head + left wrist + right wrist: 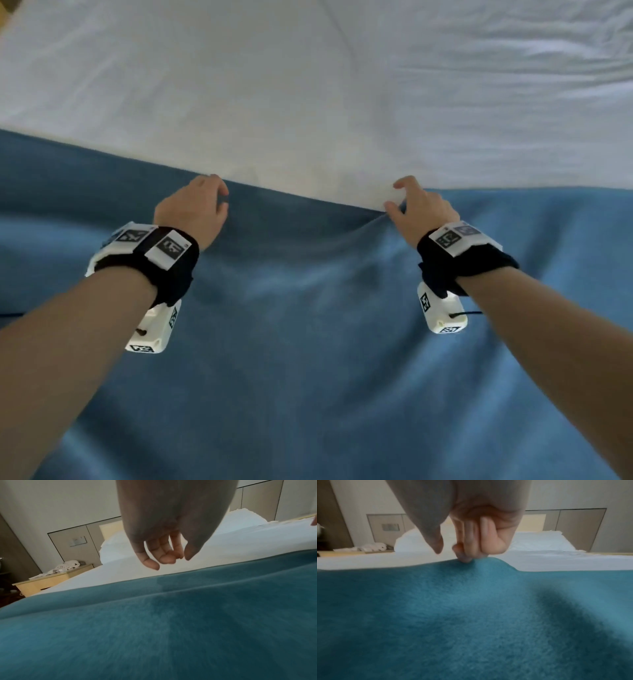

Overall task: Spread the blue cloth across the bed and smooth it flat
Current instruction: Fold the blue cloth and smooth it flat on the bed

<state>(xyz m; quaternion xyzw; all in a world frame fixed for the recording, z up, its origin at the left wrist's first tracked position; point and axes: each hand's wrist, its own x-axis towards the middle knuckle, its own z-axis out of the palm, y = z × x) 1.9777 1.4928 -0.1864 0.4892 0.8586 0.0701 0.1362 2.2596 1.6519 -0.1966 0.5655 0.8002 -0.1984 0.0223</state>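
Note:
The blue cloth covers the near half of the bed, and its far edge runs unevenly across the white sheet. Soft folds run through it between my arms. My left hand hovers just above that edge with loosely curled fingers, holding nothing. My right hand is at the edge further right. Its curled fingertips touch a raised hump of the blue cloth, with the thumb held apart from them. A ridge in the cloth leads towards this hand.
Beyond the cloth the white sheet is bare, with wrinkles at the far right. Pillows lie against the headboard. A wooden nightstand with crumpled white items stands left of the bed.

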